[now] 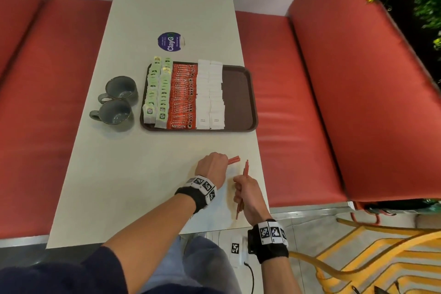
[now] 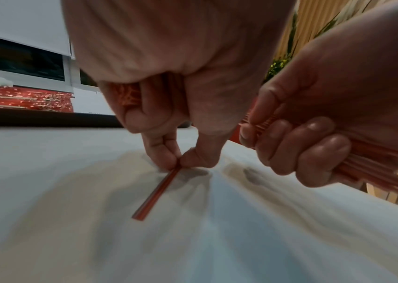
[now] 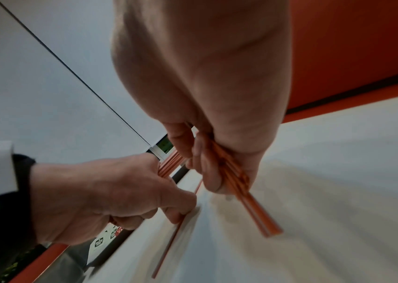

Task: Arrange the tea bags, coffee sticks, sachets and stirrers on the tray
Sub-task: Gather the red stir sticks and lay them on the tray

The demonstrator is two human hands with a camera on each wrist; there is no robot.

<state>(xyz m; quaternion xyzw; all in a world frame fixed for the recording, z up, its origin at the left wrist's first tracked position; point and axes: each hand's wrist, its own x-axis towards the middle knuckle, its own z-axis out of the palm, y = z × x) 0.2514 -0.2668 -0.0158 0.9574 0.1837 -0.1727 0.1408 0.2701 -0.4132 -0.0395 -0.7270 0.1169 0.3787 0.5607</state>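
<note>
Near the table's front right edge my left hand (image 1: 213,164) holds a small bundle of red stirrers (image 1: 234,160) in its palm. In the left wrist view its thumb and forefinger (image 2: 179,159) pinch the end of one more stirrer (image 2: 157,195) that lies on the table. Beside it my right hand (image 1: 242,189) grips a thicker bundle of stirrers (image 3: 248,201), which points toward the tray. The brown tray (image 1: 238,93) holds rows of green tea bags (image 1: 158,93), orange coffee sticks (image 1: 182,95) and white sugar sachets (image 1: 210,95). Its right strip is bare.
Two grey mugs (image 1: 117,100) stand left of the tray. A round blue sticker (image 1: 170,41) lies behind it. Red bench seats (image 1: 298,102) flank the white table (image 1: 119,186). The tray's right rim sits at the table's right edge.
</note>
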